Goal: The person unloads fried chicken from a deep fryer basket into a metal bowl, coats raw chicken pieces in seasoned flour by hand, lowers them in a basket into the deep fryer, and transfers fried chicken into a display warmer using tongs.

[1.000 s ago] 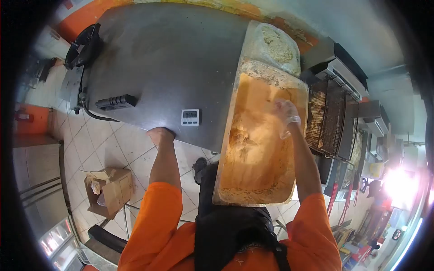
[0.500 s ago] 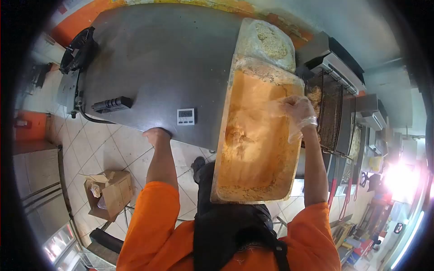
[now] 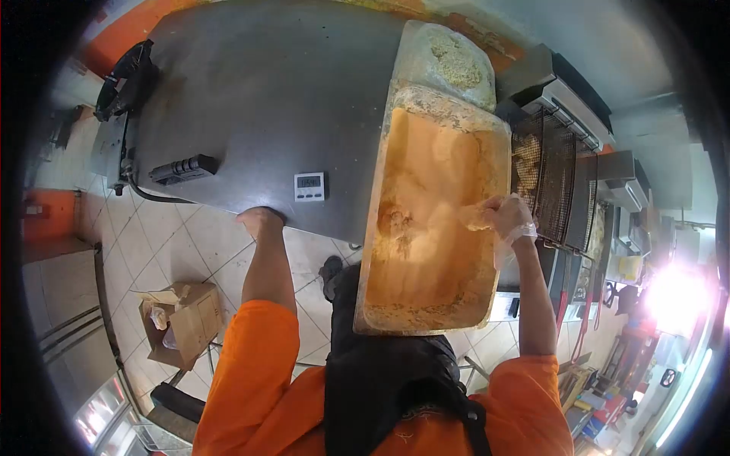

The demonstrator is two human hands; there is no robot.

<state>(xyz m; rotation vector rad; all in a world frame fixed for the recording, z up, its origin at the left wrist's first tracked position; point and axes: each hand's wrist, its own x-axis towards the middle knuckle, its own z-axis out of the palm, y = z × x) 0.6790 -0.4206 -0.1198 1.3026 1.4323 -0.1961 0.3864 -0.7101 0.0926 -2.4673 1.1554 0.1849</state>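
My right hand (image 3: 511, 216), in a clear plastic glove, pinches a pale, flour-coated piece of food (image 3: 475, 218) above the right side of a large rectangular tub (image 3: 498, 304). Orange-tan breading flour (image 3: 426, 266) covers the tub's bottom, with a clumpy patch left of its middle. At the front edge of the steel table (image 3: 251, 99), my bare left hand (image 3: 262, 220) is closed over the edge, its fingers partly hidden. Up and to the right of that hand lies a small white digital timer (image 3: 309, 187).
Behind the tub sits a clear plastic-covered container (image 3: 452, 64) of pale crumbly food. Wire fryer baskets (image 3: 559, 178) with red handles stand to the right. A black device (image 3: 182, 169) lies on the table's left part. An open cardboard box (image 3: 182, 323) is low at left.
My right hand has moved down and slightly toward me over the tub, and the coated piece now shows at its fingertips. My left hand stays on the table edge. The view has shifted slightly.
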